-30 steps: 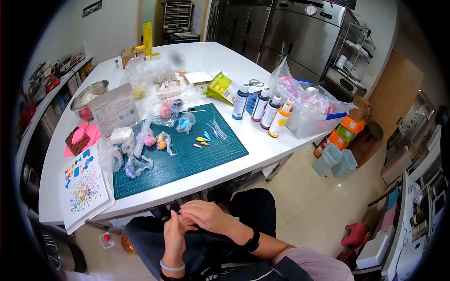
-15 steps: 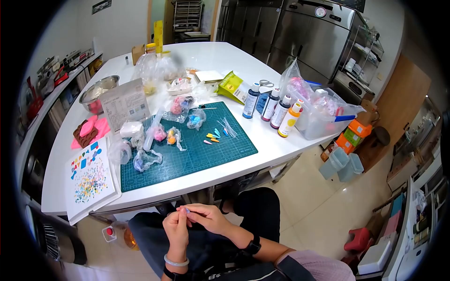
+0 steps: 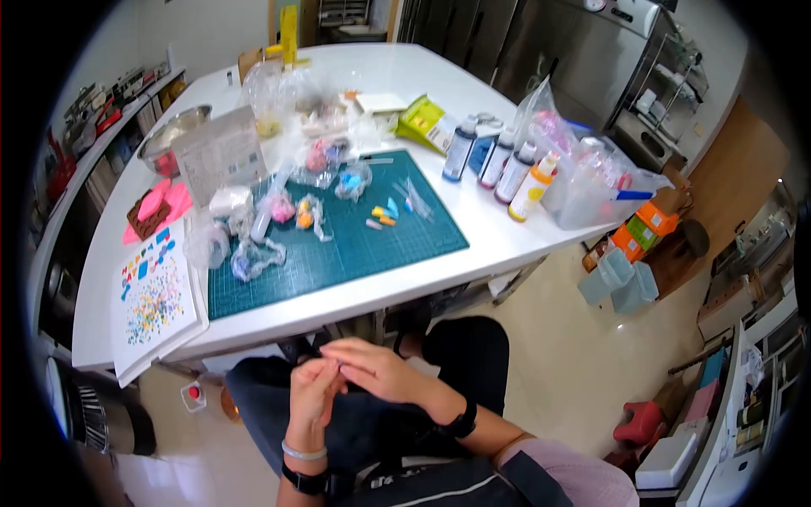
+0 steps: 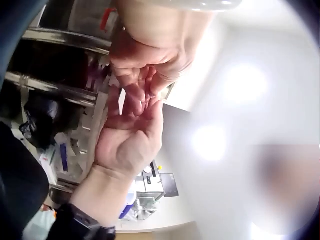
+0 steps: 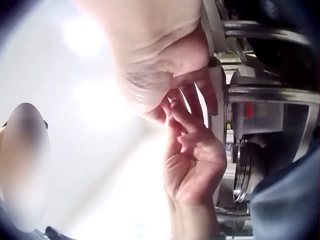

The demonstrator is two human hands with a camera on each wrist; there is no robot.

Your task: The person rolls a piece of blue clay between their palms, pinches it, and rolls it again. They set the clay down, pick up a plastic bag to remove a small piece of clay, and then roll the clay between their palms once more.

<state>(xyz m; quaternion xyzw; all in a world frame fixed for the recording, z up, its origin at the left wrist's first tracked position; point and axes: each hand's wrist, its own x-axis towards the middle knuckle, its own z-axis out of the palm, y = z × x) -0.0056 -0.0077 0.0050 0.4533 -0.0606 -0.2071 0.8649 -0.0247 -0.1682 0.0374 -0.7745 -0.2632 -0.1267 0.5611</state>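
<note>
Both hands meet over the person's lap, in front of the table edge. The thumb and fingers of the left hand [image 3: 312, 395] pinch a tiny pale purple piece [image 3: 339, 364], mostly hidden by fingertips. Across it lie the fairly straight fingers of the right hand [image 3: 387, 372], touching the left fingertips. In the left wrist view, only a speck of the piece [image 4: 152, 95] shows between the fingers. On the green cutting mat [image 3: 380, 270] lie plastic-wrapped coloured lumps [image 3: 283, 208], several small yellow, orange and blue pieces [image 3: 386, 221] and thin clear sticks [image 3: 416, 201].
Colour bottles [image 3: 530, 190] stand at the table's right, beside a clear bin [image 3: 583, 207]. Left of the mat are a white board [image 3: 127, 355] with coloured sprinkles, a brown mould [image 3: 144, 224] and a steel bowl [image 3: 152, 156]. A printed grey packet [image 3: 221, 160] stands behind the wrapped lumps.
The right fingers, bent at the piece half a second ago, now stretch out over the left fingertips, much as one second ago. The head view has shifted, so the table sits higher.
</note>
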